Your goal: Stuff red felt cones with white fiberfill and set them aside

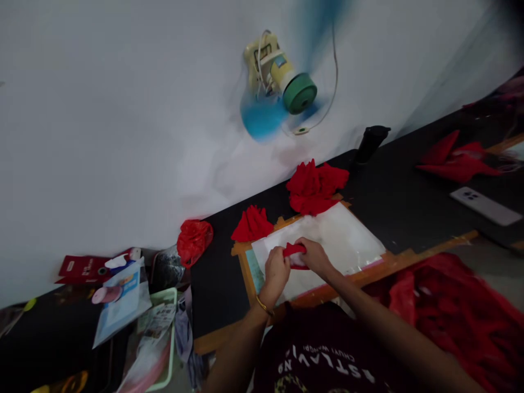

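Note:
A small piece of red cloth (295,250) is stretched between my two hands, over a white sheet taped to the black table. My left hand (277,271), with a gold bangle at the wrist, has its fingers closed on the cloth's left end. On the other end, my right hand (314,255) pinches the cloth's upper edge. Whitish material shows through the loop between them. Just beyond lie a small heap of red cloth pieces (252,224) and a larger red heap (315,187).
A blue-bladed wall fan (301,93) hangs above the table. To the right are a black cup (372,143), a phone (486,206) and more red cloth (458,158). A red bag (458,316) sits below. At left stand a red plastic bag (194,240) and a green basket (171,338).

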Available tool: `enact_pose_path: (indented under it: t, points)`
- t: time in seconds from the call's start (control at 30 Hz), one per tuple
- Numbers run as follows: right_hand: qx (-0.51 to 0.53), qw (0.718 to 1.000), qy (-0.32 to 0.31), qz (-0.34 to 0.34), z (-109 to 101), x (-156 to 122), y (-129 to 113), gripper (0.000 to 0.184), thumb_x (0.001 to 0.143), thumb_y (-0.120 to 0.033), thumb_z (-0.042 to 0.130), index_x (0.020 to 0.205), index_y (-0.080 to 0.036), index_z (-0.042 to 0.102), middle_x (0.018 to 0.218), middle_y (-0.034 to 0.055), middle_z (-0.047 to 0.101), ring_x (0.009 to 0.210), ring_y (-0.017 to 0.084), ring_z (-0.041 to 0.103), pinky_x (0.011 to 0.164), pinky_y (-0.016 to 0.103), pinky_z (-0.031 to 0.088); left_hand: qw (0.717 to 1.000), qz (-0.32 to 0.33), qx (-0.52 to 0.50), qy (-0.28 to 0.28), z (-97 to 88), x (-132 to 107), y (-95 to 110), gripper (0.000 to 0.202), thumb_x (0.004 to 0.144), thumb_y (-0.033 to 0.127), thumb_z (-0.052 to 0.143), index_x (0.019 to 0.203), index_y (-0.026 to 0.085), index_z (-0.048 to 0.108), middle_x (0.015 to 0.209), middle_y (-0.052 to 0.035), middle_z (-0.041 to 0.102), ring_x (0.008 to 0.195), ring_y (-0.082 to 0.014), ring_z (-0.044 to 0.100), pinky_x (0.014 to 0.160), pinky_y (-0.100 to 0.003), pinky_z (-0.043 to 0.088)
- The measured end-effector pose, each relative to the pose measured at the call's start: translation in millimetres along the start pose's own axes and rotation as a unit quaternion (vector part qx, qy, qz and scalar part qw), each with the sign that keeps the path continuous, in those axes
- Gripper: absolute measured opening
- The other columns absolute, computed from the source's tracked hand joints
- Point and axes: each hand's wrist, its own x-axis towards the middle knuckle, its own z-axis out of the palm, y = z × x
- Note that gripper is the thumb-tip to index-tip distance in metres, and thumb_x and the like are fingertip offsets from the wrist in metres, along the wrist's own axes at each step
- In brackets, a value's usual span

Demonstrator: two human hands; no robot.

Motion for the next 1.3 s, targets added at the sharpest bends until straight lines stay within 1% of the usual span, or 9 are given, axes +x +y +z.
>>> enact_pose_path:
  t: [0.07, 0.17, 0.3, 0.4, 0.5, 0.63, 0.83, 1.03, 1.3]
  points:
    - [0.027, 0.999, 0.036, 0.0, -3, -1, -1, 0.045, 0.058, -0.006, 0.046, 0.096, -0.019, 0.064, 0.094, 0.0052, 0.071, 0.088, 0.022, 0.064, 0.081, 0.031, 0.047, 0.997, 0.039, -0.068, -0.01, -5.5, -4, -3, 0.028, 0.083, 0.014, 0.052, 0.11, 0.015, 0.056, 0.111, -0.013, 0.062, 0.109, -0.0235, 0.057, 0.098, -0.04, 0.043]
    - [0.104, 0.989, 0.095, -0.038, -8, -4, -4, 0.051, 0.056, -0.007, 0.045, 0.102, -0.019, 0.061, 0.102, 0.0056, 0.068, 0.095, 0.022, 0.063, 0.085, 0.033, 0.048, 0.963, 0.052, -0.266, -0.015, -12.7, -10, -12, 0.062, 0.079, 0.033, 0.068, 0.133, 0.018, 0.043, 0.126, -0.0138, 0.057, 0.116, -0.0226, 0.056, 0.102, -0.04, 0.042]
    - [0.123, 0.974, 0.12, -0.147, -5, -5, -10, 0.054, 0.059, -0.006, 0.045, 0.109, -0.021, 0.057, 0.112, 0.0076, 0.062, 0.106, 0.023, 0.059, 0.094, 0.038, 0.048, 0.83, -0.141, -0.539, -0.031, -12.4, -5, -18, 0.057, 0.089, 0.059, 0.047, 0.127, 0.017, 0.05, 0.122, -0.0174, 0.063, 0.109, -0.0255, 0.063, 0.093, -0.043, 0.05]
    - [0.078, 0.971, 0.078, -0.211, 3, -6, -13, 0.053, 0.068, -0.009, 0.052, 0.12, -0.022, 0.054, 0.122, 0.0108, 0.058, 0.114, 0.025, 0.056, 0.096, 0.043, 0.049, 0.723, -0.193, -0.661, -0.05, -5.4, 8, -11, 0.05, 0.087, 0.055, 0.055, 0.114, 0.015, 0.06, 0.115, -0.0159, 0.068, 0.106, -0.0265, 0.065, 0.092, -0.041, 0.052]
    - [0.018, 0.963, 0.108, -0.246, 1, -18, -10, 0.055, 0.077, -0.015, 0.059, 0.131, -0.021, 0.05, 0.134, 0.0143, 0.052, 0.122, 0.029, 0.051, 0.1, 0.049, 0.048, 0.664, -0.201, -0.719, -0.02, 0.1, 21, -6, 0.043, 0.079, 0.046, 0.068, 0.108, 0.014, 0.064, 0.114, -0.0133, 0.069, 0.105, -0.0261, 0.066, 0.094, -0.039, 0.052]
    - [-0.033, 0.95, 0.145, -0.276, -5, -44, -1, 0.037, 0.088, -0.015, 0.054, 0.124, -0.024, 0.057, 0.113, 0.0108, 0.064, 0.104, 0.025, 0.061, 0.088, 0.043, 0.055, 0.6, -0.205, -0.773, -0.001, -0.3, 25, -5, 0.045, 0.078, 0.049, 0.07, 0.104, 0.012, 0.068, 0.109, -0.0138, 0.071, 0.103, -0.0275, 0.066, 0.096, -0.042, 0.051]
    - [-0.128, 0.934, 0.086, -0.321, 17, -49, 7, 0.038, 0.091, -0.021, 0.049, 0.129, -0.018, 0.054, 0.116, 0.0146, 0.068, 0.108, 0.03, 0.064, 0.088, 0.049, 0.057, 0.631, -0.149, -0.76, 0.042, -5.0, 16, 18, 0.039, 0.07, 0.031, 0.08, 0.104, 0.017, 0.066, 0.106, -0.0101, 0.071, 0.101, -0.0242, 0.066, 0.099, -0.039, 0.046]
    - [-0.168, 0.93, 0.092, -0.313, 21, -36, 11, 0.052, 0.088, -0.019, 0.044, 0.141, -0.014, 0.044, 0.131, 0.0173, 0.061, 0.118, 0.032, 0.06, 0.091, 0.047, 0.057, 0.668, -0.098, -0.738, -0.01, -12.1, 7, 38, 0.044, 0.072, 0.026, 0.079, 0.111, 0.015, 0.063, 0.11, -0.0124, 0.07, 0.098, -0.024, 0.066, 0.095, -0.04, 0.048]
    - [-0.164, 0.918, 0.093, -0.348, 17, -38, 4, 0.042, 0.086, -0.01, 0.046, 0.125, -0.016, 0.057, 0.117, 0.0166, 0.067, 0.113, 0.031, 0.061, 0.093, 0.051, 0.055, 0.666, -0.139, -0.732, 0.029, -9.0, 10, 34, 0.035, 0.074, 0.034, 0.078, 0.101, 0.015, 0.065, 0.095, -0.0079, 0.07, 0.09, -0.0197, 0.066, 0.092, -0.035, 0.048]
